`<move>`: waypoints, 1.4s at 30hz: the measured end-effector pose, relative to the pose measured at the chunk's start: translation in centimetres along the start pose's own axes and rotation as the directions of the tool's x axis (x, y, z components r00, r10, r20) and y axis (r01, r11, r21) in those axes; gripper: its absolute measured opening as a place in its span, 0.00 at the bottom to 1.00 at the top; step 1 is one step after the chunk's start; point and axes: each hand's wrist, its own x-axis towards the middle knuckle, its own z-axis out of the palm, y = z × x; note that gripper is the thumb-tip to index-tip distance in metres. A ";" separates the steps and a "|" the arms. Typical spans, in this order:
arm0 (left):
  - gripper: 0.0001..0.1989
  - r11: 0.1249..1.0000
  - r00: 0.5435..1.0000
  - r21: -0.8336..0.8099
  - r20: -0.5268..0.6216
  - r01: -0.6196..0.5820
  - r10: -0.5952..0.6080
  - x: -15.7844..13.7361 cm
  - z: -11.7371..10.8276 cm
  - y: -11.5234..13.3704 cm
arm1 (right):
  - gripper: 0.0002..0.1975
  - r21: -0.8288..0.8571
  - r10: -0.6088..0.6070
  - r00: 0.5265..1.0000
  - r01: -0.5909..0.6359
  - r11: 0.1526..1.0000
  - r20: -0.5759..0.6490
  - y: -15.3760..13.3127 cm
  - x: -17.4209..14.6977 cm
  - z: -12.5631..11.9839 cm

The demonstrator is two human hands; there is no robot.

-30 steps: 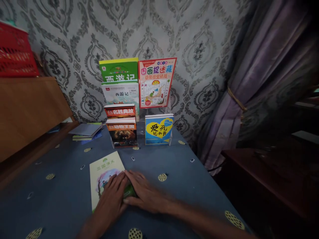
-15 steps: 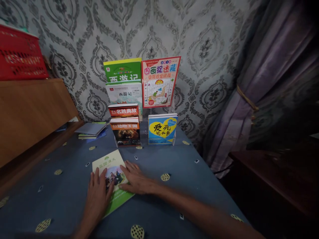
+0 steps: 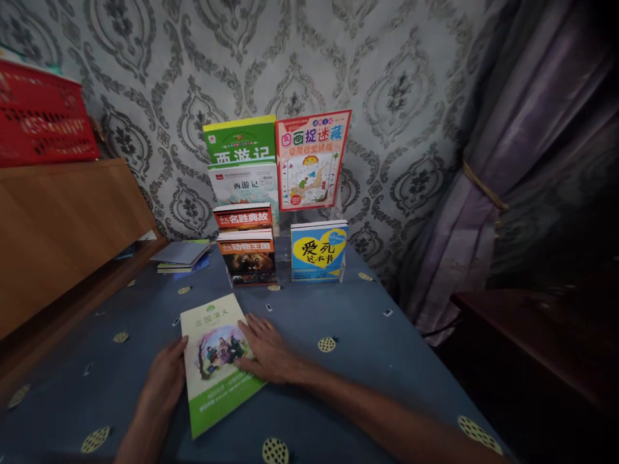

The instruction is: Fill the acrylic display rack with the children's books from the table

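Cream-green book (image 3: 220,351), right fingers (image 3: 257,332) splayed over its edge, hold of left fingers (image 3: 170,357) unclear, upright books (image 3: 286,193) beyond.

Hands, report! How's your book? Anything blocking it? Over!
Left hand at left edge of book; right hand on its right side. Lies face up. Other books stand beyond, apart from it.
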 end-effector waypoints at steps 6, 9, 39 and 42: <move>0.17 0.988 0.994 -0.109 0.034 0.111 -0.108 -0.8 1.9 -1.1 | 0.40 0.117 0.019 0.997 -0.009 0.993 -0.080 0.4 -0.6 1.2; 0.20 0.980 0.989 -0.155 0.096 0.127 -0.113 -0.9 2.9 -1.5 | 0.39 0.302 0.057 0.985 -0.005 0.953 -0.164 1.0 -0.7 1.8; 0.25 0.823 0.815 0.062 0.204 -0.564 0.543 -3.2 7.3 0.2 | 0.27 0.758 0.079 0.894 0.323 0.567 -0.440 0.5 -2.4 -3.2; 0.29 0.782 0.765 0.041 0.248 -0.622 0.595 -3.7 7.7 0.3 | 0.26 0.703 0.081 0.876 0.323 0.634 -0.476 0.6 -3.3 -4.2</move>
